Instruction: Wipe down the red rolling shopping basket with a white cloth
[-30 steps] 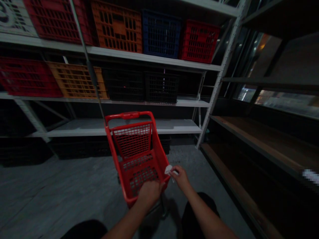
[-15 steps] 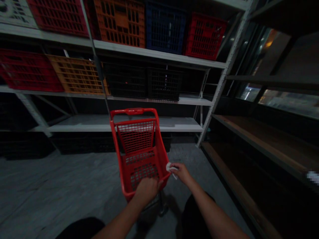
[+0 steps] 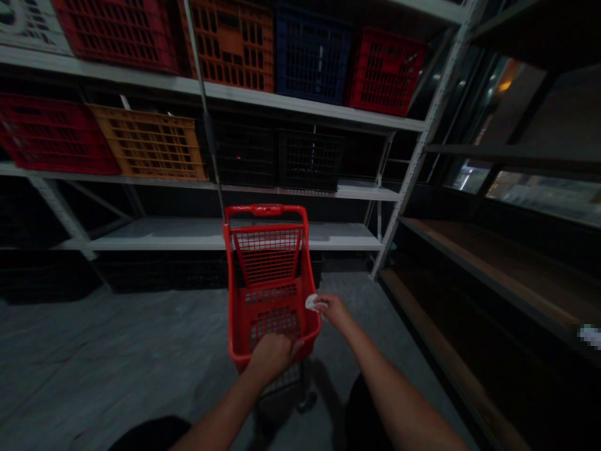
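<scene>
A red plastic shopping cart stands before me on the floor, its handle on the far side and a tall thin pole rising from its left. My left hand is closed over the cart's near rim. At the basket's right rim, my right hand pinches a crumpled white cloth, which lies against the rim there. Part of the cloth is hidden by the fingers.
Behind the cart runs a white metal shelf rack with coloured crates, among them a yellow crate and a blue crate. Brown shelves line the right side. Grey concrete floor lies around the cart.
The cart has turned slightly, its handle and pole shifting right. My right hand has moved the cloth a little up and left along the right rim. The left hand keeps its hold.
</scene>
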Available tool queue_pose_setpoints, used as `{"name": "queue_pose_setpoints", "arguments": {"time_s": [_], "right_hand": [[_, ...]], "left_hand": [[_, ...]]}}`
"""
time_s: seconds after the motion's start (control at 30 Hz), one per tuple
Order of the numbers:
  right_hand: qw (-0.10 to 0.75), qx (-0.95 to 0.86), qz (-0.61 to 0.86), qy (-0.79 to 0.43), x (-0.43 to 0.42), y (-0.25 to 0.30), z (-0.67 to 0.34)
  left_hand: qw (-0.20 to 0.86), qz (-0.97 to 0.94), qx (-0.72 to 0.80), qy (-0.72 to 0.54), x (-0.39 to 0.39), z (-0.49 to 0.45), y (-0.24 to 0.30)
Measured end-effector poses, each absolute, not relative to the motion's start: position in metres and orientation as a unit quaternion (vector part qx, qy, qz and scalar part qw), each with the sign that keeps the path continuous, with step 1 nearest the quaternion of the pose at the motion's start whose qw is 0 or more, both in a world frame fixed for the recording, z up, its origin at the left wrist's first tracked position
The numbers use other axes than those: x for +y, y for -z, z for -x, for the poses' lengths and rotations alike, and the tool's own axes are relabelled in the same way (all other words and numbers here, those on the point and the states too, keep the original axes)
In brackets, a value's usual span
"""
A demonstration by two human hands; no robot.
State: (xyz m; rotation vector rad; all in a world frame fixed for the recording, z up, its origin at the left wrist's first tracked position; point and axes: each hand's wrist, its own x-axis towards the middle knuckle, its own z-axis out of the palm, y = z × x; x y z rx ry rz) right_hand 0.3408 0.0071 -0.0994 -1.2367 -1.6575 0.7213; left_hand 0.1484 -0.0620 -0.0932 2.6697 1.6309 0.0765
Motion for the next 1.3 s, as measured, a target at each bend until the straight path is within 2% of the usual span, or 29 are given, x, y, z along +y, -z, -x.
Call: {"name": "queue_pose_setpoints", "arguments": {"time_s": [0.17, 0.47, 0.67, 1.0, 1.17, 1.3], "right_hand": [[0.428, -0.680, 0.468, -0.369, -0.030, 0.117, -0.348], [0.467, -0.663, 0.535, -0.237, 0.014, 0.086, -0.321], [0.473, -0.649, 0.549, -0.231, 0.046, 0.076, -0.311], [0.413, -0.694, 0.484, -0.336, -0.054, 0.107, -0.320], [0.448, -0.678, 0.474, -0.340, -0.060, 0.104, -0.324], [0.409, -0.715, 0.446, -0.350, -0.058, 0.101, -0.329]], "left_hand": [[-0.003, -0.864, 0.502, -0.033, -0.062, -0.142, 0.090], [0.010, -0.869, 0.495, -0.025, -0.066, -0.130, 0.089], [-0.008, -0.869, 0.494, -0.012, -0.072, -0.116, 0.088], [-0.005, -0.884, 0.467, 0.000, -0.074, -0.104, 0.083], [-0.007, -0.892, 0.452, 0.011, -0.082, -0.105, 0.080], [0.002, -0.892, 0.451, 0.020, -0.088, -0.100, 0.080]]}}
